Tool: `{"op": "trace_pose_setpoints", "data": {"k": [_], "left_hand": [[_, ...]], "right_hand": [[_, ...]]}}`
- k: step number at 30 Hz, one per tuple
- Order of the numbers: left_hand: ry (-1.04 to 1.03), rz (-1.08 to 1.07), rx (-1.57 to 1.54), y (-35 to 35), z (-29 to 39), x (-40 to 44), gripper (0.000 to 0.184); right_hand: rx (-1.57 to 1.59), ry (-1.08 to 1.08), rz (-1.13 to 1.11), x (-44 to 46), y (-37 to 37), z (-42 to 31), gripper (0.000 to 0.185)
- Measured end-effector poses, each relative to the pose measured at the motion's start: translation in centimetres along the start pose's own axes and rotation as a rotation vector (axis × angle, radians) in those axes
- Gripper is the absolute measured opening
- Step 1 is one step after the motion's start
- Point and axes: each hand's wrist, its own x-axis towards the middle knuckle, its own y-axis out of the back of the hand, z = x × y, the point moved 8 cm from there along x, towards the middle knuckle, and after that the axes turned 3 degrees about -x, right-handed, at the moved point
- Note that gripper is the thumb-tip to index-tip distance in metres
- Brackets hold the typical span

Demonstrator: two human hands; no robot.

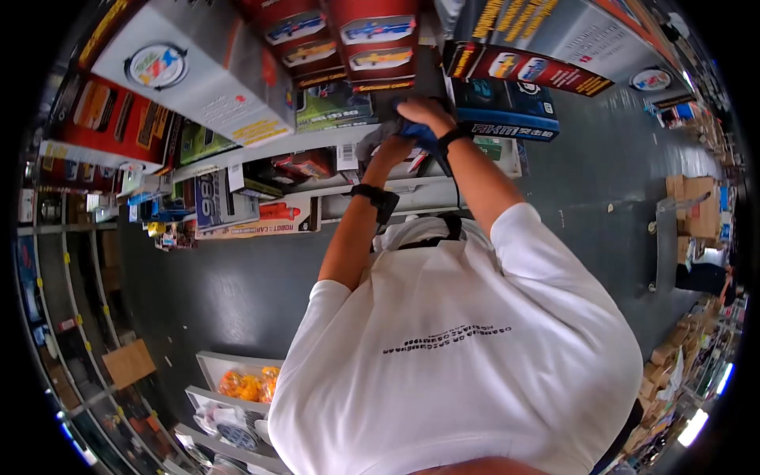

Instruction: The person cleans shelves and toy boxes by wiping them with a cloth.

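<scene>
Both my hands meet at the shelf edge, around a crumpled blue and grey cloth [421,134]. My right hand [426,115] is closed over its upper part, with fingers curled to the left. My left hand [391,150] grips the cloth lower down, its fingertips partly hidden in the folds. Dark bands circle both wrists. Just left of the hands lies a green box [336,107] on the shelf board. A dark blue box [507,111] sits close by on the right.
Tall red toy boxes [372,39] and a large grey box [178,67] crowd the upper shelf. Below are a white lower shelf [348,186] and a robot car box [269,220]. A trolley [667,237] with cartons stands at right; orange bags [245,385] lie behind me.
</scene>
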Motion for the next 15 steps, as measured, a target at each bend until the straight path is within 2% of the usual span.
{"op": "trace_pose_setpoints", "data": {"k": [1, 2, 4, 6, 8, 9, 10, 11, 13, 14, 15], "left_hand": [[-0.011, -0.001, 0.011, 0.7, 0.7, -0.7, 0.045], [0.051, 0.074, -0.159, 2.2, 1.0, -1.8, 0.041], [0.194, 0.208, -0.512, 3.2, -0.1, -4.3, 0.034], [0.178, 0.138, -0.744, 1.1, -3.3, -3.4, 0.027], [0.413, 0.215, -1.267, -0.1, -5.9, -5.4, 0.018], [0.614, 0.284, -1.304, 3.0, -3.1, -8.5, 0.015], [0.606, 0.273, -1.298, 2.3, -5.3, -8.2, 0.015], [0.342, 0.142, -0.785, 2.1, -7.4, -7.5, 0.022], [0.083, 0.010, -0.086, -1.6, -10.2, -6.5, 0.030], [-0.052, 0.016, 0.234, -3.4, -11.5, -6.2, 0.034], [-0.294, 0.116, -0.512, -2.2, -9.2, -6.3, 0.034]], "right_hand": [[-0.066, -0.064, -0.034, -1.8, 0.8, -0.9, 0.049], [-0.040, -0.110, 0.025, -4.1, 2.2, -2.0, 0.047], [-0.154, 0.000, 0.214, -6.4, 2.7, -3.2, 0.044], [-0.200, 0.066, 0.157, -8.5, 2.4, -3.9, 0.042], [-0.219, 0.146, 0.128, -10.3, 1.5, -4.4, 0.040], [-0.262, 0.187, 0.252, -11.3, 1.1, -4.7, 0.041], [-0.309, 0.226, 0.375, -11.8, 0.6, -4.8, 0.042], [-0.316, 0.264, 0.462, -11.8, -0.4, -4.5, 0.050], [-0.312, 0.268, 0.490, -12.6, 0.0, -4.9, 0.053], [-0.310, 0.279, 0.527, -13.1, 0.7, -5.2, 0.055], [-0.279, 0.315, 0.542, -13.3, 1.3, -5.2, 0.058]]}}
